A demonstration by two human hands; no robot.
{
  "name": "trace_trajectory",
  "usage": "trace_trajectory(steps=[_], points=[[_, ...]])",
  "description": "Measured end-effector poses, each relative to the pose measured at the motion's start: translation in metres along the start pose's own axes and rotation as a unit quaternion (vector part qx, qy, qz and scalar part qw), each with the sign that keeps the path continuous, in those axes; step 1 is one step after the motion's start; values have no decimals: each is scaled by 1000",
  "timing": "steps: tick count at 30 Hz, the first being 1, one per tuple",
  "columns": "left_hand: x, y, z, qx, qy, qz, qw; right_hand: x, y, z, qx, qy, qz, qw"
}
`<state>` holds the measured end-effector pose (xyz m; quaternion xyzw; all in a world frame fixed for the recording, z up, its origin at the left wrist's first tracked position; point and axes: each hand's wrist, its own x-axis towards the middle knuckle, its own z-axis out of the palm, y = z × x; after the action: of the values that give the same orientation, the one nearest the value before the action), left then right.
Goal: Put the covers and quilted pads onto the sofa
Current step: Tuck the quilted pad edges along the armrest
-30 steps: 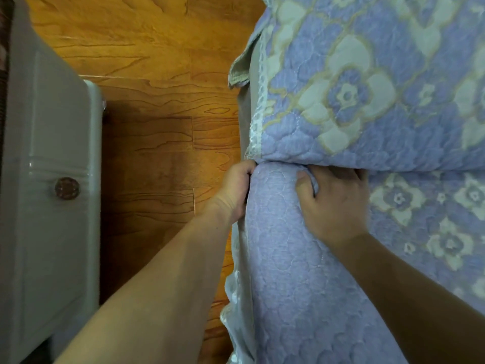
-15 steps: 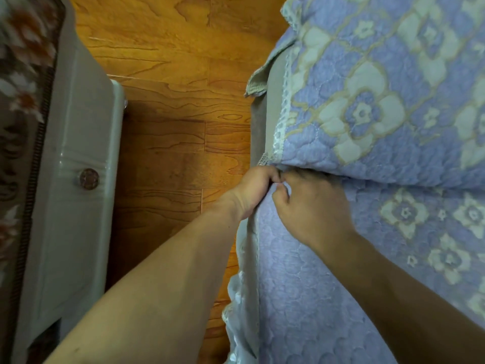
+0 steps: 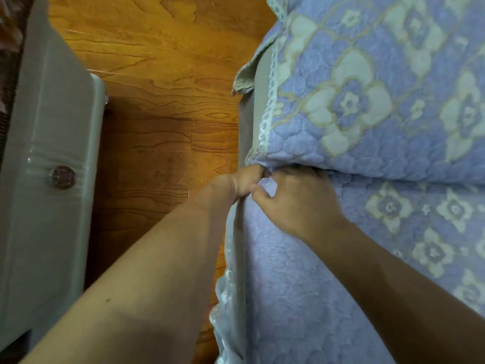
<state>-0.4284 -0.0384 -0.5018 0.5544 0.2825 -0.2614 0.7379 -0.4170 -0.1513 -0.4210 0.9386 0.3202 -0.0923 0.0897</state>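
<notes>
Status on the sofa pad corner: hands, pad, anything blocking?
Left hand and right hand both pinching the quilted pad corner at the crease under the back cushion. Pad draped over the seat, corner not yet tucked. Nothing visibly blocking.

Both bare forearms reach forward from the bottom of the view and converge near the middle. The left hand (image 3: 242, 181) is turned on its side, wrist straight, its fingers curled out of sight. The right hand (image 3: 296, 200) lies palm down just beside it, back of the hand upward, thumb bent toward the left hand, its fingertips hidden. The two hands touch at the thumbs.
</notes>
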Motion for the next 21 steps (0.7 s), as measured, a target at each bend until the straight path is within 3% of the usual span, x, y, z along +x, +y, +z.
trace_trajectory(steps=[2,4,6,7,10,12,15,19,21], points=[[-2,-7,4,-27,31,-24,999,7,7,-5,15,-40,-5,999],[-10,-13,7,-26,172,-51,983,21,15,-6,43,-100,-5,994],[-30,-20,5,58,328,-43,942,30,17,-6,69,-170,6,983],[-42,-24,5,53,341,-17,938,28,15,-6,60,-155,9,986],[-79,-32,28,-67,191,111,973,17,2,-6,7,-50,53,997],[-82,-44,49,-47,148,169,973,3,4,-5,28,28,38,998],[-64,-51,62,33,224,183,957,-46,35,3,47,87,2,995],[-43,-49,67,77,295,192,933,-82,51,27,58,75,97,991],[-31,-52,71,110,327,176,922,-70,48,41,25,70,106,992]])
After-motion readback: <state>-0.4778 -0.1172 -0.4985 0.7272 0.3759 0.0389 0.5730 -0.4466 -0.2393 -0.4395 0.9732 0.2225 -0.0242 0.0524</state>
